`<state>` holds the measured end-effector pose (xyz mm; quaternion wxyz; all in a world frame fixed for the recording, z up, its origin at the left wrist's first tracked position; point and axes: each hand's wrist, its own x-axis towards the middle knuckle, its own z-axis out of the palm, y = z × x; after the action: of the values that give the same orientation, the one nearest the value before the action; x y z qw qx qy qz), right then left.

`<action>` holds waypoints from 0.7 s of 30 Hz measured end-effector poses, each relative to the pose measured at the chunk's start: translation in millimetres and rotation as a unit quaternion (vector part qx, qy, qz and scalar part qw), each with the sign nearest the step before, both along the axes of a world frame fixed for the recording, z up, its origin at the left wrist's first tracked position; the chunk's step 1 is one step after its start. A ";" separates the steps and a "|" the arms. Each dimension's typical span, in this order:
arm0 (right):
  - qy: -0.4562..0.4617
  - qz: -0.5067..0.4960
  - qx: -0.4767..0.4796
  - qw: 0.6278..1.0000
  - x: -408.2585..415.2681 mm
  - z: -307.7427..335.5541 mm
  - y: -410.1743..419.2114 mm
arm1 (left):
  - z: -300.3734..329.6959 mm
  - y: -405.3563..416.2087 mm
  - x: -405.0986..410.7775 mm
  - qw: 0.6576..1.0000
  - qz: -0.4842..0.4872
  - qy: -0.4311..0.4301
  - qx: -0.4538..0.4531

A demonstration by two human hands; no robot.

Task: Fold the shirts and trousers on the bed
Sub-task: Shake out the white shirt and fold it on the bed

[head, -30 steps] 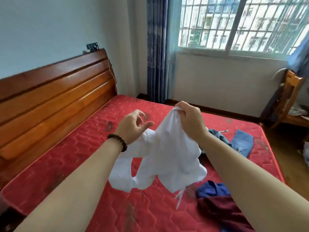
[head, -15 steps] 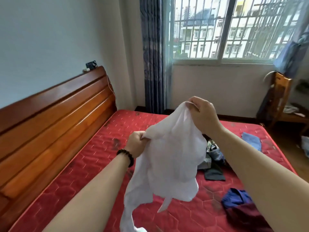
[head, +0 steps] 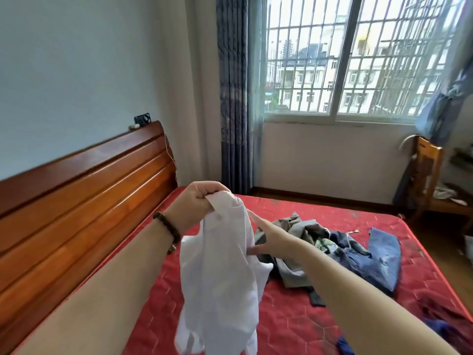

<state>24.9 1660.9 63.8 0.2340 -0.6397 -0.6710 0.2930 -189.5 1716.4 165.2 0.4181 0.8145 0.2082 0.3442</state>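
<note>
A white shirt (head: 220,272) hangs bunched over the red mattress (head: 289,321). My left hand (head: 197,203), with a bead bracelet on the wrist, is shut on its top edge and holds it up. My right hand (head: 266,239) rests against the shirt's right side lower down, with one finger stretched up along the cloth and the thumb below; its other fingers are hidden behind the fabric. A heap of grey and green clothes (head: 297,254) and blue jeans (head: 378,260) lie on the bed behind my right arm.
A wooden headboard (head: 76,213) runs along the left. A maroon garment (head: 442,313) and a dark blue one (head: 345,344) lie at the bed's near right. A wooden chair (head: 430,175) stands by the barred window (head: 358,55), beside a blue curtain (head: 233,98).
My left hand has risen and taken the shirt's top edge. My right hand has let go of the top and dropped lower against the shirt's side. The view has tilted upward.
</note>
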 end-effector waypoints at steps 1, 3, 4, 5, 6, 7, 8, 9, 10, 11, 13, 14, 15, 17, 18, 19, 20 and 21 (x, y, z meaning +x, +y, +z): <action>0.024 -0.002 0.010 1.000 -3.7 -5.9 4.9 | 2.9 -0.1 -2.2 1.000 0.000 -0.002 -0.005; 0.053 -0.036 0.043 0.997 -9.8 -15.1 15.3 | 7.3 0.0 -9.2 1.000 0.002 0.003 -0.012; 0.061 -0.059 0.066 0.994 -9.9 -17.6 19.8 | 7.6 0.6 -14.2 1.000 0.006 0.007 -0.015; 0.073 -0.081 0.087 0.990 -8.5 -17.8 23.0 | 7.4 1.9 -20.5 1.000 0.013 0.011 -0.021; 0.088 -0.097 0.112 0.985 -5.8 -17.2 26.3 | 7.1 3.3 -27.3 0.999 0.023 0.021 -0.027; 0.091 -0.109 0.139 0.980 -3.8 -13.0 27.3 | 6.2 6.4 -34.9 0.998 0.030 0.040 -0.036; 0.091 -0.114 0.167 0.975 -2.3 -7.2 27.6 | 5.1 10.9 -42.8 0.996 0.022 0.076 -0.052; 0.083 -0.121 0.190 0.971 -1.8 0.9 26.8 | 4.1 16.5 -50.4 0.988 -0.007 0.133 -0.076; 0.082 -0.119 0.216 0.966 -1.2 8.6 27.1 | 3.8 21.2 -56.5 0.971 -0.058 0.204 -0.109; 0.081 -0.115 0.240 0.961 -3.2 18.4 26.3 | 2.2 27.0 -61.3 0.945 -0.110 0.272 -0.145; 0.087 -0.113 0.276 0.951 -9.2 35.0 23.6 | -0.9 35.8 -62.5 0.909 -0.139 0.335 -0.204; 0.093 -0.113 0.285 0.947 -13.2 42.1 21.7 | -1.1 36.1 -57.9 0.915 -0.111 0.328 -0.208; 0.093 -0.116 0.296 0.943 -18.6 49.1 18.3 | 0.3 32.6 -49.6 0.930 -0.073 0.303 -0.195; 0.104 -0.100 0.317 0.937 -28.9 59.3 11.9 | 0.1 22.6 -26.7 0.956 -0.026 0.245 -0.160; 0.111 -0.085 0.327 0.935 -33.8 64.2 7.4 | -2.9 18.2 -13.9 0.962 -0.031 0.219 -0.158; 0.115 -0.073 0.337 0.932 -36.7 67.1 4.3 | -8.0 15.7 -2.0 0.965 -0.046 0.185 -0.177; 0.123 -0.063 0.339 0.931 -38.7 70.8 0.2 | -13.6 13.5 8.6 0.966 -0.056 0.148 -0.204; 0.129 -0.058 0.337 0.931 -37.9 73.6 -3.3 | -18.5 12.2 16.3 0.967 -0.056 0.116 -0.219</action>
<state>-13.0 1657.6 137.4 0.5370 -0.5174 -0.6562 0.1154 -173.1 1728.6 146.7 0.5780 0.7478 0.2795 0.1691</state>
